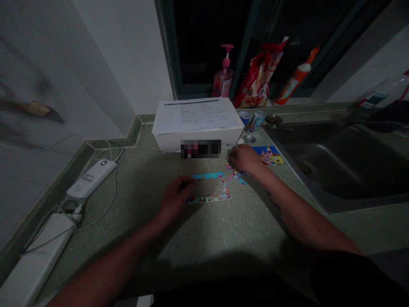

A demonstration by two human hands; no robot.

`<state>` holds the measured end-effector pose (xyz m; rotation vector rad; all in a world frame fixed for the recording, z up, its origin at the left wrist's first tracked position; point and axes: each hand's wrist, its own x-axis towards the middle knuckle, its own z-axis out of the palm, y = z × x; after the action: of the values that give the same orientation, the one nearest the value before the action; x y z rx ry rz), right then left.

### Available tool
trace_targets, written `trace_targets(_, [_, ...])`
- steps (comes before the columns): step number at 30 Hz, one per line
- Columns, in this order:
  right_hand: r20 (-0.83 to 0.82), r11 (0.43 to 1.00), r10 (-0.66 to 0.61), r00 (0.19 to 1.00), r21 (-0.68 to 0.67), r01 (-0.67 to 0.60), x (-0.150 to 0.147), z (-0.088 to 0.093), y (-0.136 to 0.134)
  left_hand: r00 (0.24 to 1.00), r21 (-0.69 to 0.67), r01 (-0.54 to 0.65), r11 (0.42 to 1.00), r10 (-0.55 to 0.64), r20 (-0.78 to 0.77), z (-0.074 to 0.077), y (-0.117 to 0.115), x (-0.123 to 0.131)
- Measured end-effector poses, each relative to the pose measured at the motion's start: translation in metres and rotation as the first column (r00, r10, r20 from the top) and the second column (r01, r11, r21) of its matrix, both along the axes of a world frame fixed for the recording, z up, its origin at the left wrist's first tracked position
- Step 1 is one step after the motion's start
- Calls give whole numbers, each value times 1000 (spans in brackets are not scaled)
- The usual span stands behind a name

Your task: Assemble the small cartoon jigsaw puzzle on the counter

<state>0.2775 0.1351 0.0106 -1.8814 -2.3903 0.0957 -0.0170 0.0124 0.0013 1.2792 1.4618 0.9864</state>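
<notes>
A partly assembled jigsaw puzzle (pixel 209 198) lies flat on the counter, with a light-blue top edge, a colourful bottom edge and a bare middle. My left hand (pixel 179 192) rests at its left side, fingers curled together over that edge; whatever is between the fingertips is hidden. To the right of the puzzle is a heap of small loose puzzle pieces (pixel 238 176). My right hand (pixel 245 157) is over the heap's upper part, fingers bent down and closed; any piece in them is too small to see. Beyond that hand lies a bright cartoon picture card (pixel 271 155), partly covered by it.
A white box (pixel 198 117) with a printed sheet stands behind the puzzle. A can (pixel 255 122) and a round metal lid (pixel 249 139) are beside it. The sink (pixel 345 157) is at the right. A power bank (pixel 92 178) and cables lie at the left.
</notes>
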Motion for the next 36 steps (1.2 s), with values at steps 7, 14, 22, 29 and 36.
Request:
trace_targets(7, [41,999,-37,998,-37,38,-7,6,-2,1000,5,17,1000,-17,13,3,0,1])
trace_targets(14, [-29,993,-96,995,-71,94,-9,6,-3,1000,-12,5,1000,-5,-10,2,1,1])
trace_targets(22, [-162,992,-83,983,-104,67,-8,20,-14,1000,-21,5,1000,-5,18,7,0,3])
trace_targets(29, [-630,917,114,768,-231,-325,-37,20,-68,991,103,123,987,-118,-58,13,-7,10])
trace_targets(36, [-760,895,80,645,-230,-382,-61,10,-95,982,90,185,979,-181,-45,7,-11,14])
